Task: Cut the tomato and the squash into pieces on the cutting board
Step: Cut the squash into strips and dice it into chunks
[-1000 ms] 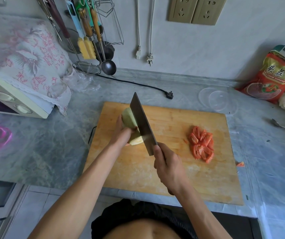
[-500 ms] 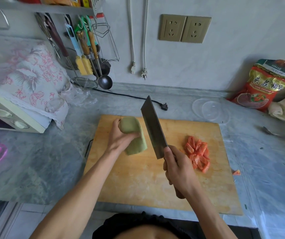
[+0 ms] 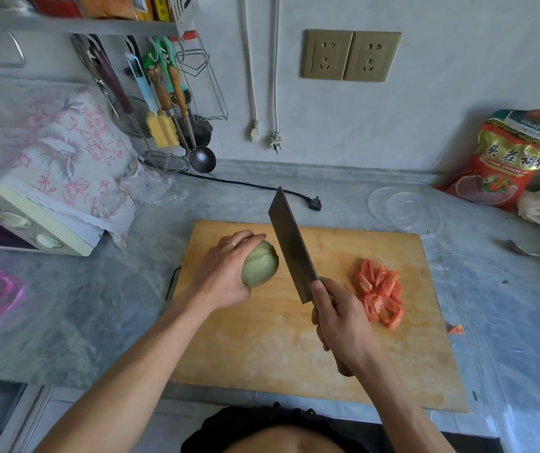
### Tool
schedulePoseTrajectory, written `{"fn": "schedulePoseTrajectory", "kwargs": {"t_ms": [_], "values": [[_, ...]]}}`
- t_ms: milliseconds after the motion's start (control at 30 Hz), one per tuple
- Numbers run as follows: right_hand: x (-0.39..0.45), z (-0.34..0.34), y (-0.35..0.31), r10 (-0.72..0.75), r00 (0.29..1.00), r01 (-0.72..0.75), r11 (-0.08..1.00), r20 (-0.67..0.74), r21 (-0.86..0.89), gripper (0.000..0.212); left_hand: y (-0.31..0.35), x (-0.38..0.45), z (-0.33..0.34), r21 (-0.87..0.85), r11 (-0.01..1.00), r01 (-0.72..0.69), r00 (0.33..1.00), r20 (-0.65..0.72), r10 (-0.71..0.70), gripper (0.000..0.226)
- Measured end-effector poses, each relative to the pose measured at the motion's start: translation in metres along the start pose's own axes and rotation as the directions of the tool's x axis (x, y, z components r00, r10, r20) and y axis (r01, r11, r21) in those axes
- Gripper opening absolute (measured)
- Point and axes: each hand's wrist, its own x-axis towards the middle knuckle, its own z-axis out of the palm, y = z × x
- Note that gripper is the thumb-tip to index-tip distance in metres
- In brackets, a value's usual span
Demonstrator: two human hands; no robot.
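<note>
A pale green peeled squash [image 3: 260, 269] sits at the upper left of the wooden cutting board [image 3: 295, 348]. My left hand [image 3: 223, 273] grips it from the left, fingers curled over its top. My right hand [image 3: 340, 317] holds the handle of a cleaver [image 3: 291, 246], whose blade is raised and tilted just right of the squash, apart from it. A pile of red tomato pieces [image 3: 380, 293] lies on the right side of the board.
A stray tomato bit [image 3: 455, 329] lies on the grey counter right of the board. Clear plastic lids [image 3: 404, 209] and a red food bag [image 3: 507, 161] stand at the back right. A cloth-covered oven [image 3: 33, 204] is at left; a black plug [image 3: 315, 203] lies behind the board.
The cleaver has lifted out of the squash and now stands free to its right. My left hand has turned and re-gripped the squash, moving it slightly back and left.
</note>
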Motion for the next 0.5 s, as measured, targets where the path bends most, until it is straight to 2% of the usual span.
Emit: {"fn": "schedulePoseTrajectory", "kwargs": {"t_ms": [100,233,367,500], "values": [[0.000,0.005,0.003,0.021,1.000,-0.020,0.999,0.015,-0.036,0.028,0.002,0.008,-0.007,0.210,0.977,0.024,0.983,0.171,-0.061,0.102],[0.000,0.013,0.007,0.052,0.998,-0.050,0.995,0.025,-0.083,0.028,-0.003,0.012,0.008,0.265,0.963,0.048,0.955,0.270,-0.122,0.098],[-0.004,0.017,0.006,0.043,0.999,-0.041,0.996,0.016,-0.081,0.030,-0.015,0.012,0.021,0.290,0.953,0.082,0.947,0.275,-0.165,0.111],[-0.006,0.019,0.001,0.018,0.998,-0.013,0.997,0.061,-0.082,0.034,-0.019,0.005,0.032,0.253,0.957,0.141,0.974,0.139,-0.180,0.101]]}}
